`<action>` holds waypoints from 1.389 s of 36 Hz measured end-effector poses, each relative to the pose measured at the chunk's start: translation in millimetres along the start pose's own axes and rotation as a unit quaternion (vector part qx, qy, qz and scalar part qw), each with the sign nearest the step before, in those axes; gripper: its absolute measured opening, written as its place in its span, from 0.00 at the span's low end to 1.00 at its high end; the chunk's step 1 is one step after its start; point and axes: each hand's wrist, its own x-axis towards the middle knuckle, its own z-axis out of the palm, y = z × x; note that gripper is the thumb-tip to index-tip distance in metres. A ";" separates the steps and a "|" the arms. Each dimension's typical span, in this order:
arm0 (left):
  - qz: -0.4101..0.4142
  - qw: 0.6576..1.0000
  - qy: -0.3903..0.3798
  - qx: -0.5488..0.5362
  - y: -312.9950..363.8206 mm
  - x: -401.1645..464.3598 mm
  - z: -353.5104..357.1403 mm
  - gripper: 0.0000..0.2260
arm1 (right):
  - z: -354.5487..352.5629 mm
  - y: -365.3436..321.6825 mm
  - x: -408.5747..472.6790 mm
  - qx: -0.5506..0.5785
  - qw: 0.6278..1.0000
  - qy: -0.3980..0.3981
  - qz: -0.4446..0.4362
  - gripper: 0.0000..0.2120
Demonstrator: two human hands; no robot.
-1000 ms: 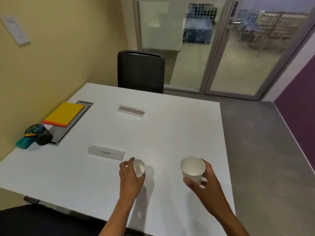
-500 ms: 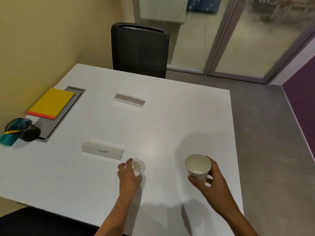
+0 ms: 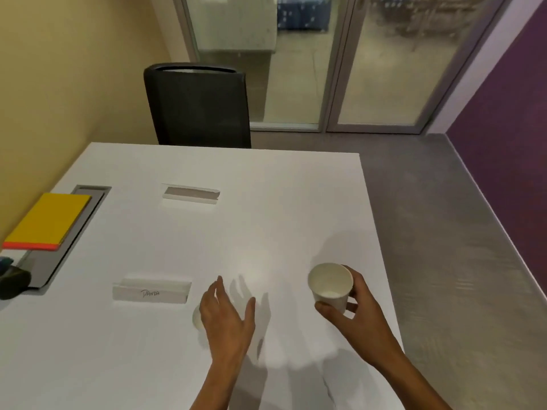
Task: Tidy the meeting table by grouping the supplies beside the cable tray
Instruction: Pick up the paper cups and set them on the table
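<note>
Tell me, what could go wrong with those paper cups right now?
The right hand grips the bigger paper cup near the table's right edge; a slip could send it to the floor. The smaller cup is mostly hidden behind the open left hand, so a careless reach might knock it over. Sliding things left could bump the name card.

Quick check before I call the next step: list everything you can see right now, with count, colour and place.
paper cups: 2, white; one in the right hand, one mostly hidden behind the left hand
name cards: 2, white; one near, one far
notebook: 1, yellow, on cable tray
cable tray: 1, grey, left edge
pouch: 1, dark, left edge
table: 1, white
chair: 1, black, far side
left hand: fingers spread
right hand: grips cup
</note>
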 end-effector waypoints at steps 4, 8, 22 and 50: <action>0.043 0.994 -0.066 -0.078 47.5 -12.1 4.4 0.30 | -28.9 1.4 -14.6 0.023 0.999 0.025 -0.018 0.32; 0.094 0.976 -0.131 -0.148 105.1 -38.7 13.3 0.25 | -68.1 10.2 -37.0 0.053 0.996 0.061 -0.031 0.30; 0.233 0.942 -0.159 -0.184 303.8 -198.3 86.2 0.21 | -263.5 59.7 -145.3 0.075 0.983 0.156 -0.057 0.36; 0.287 0.933 -0.168 -0.137 433.2 -243.3 190.3 0.23 | -450.7 108.8 -131.6 0.066 0.973 0.212 -0.066 0.33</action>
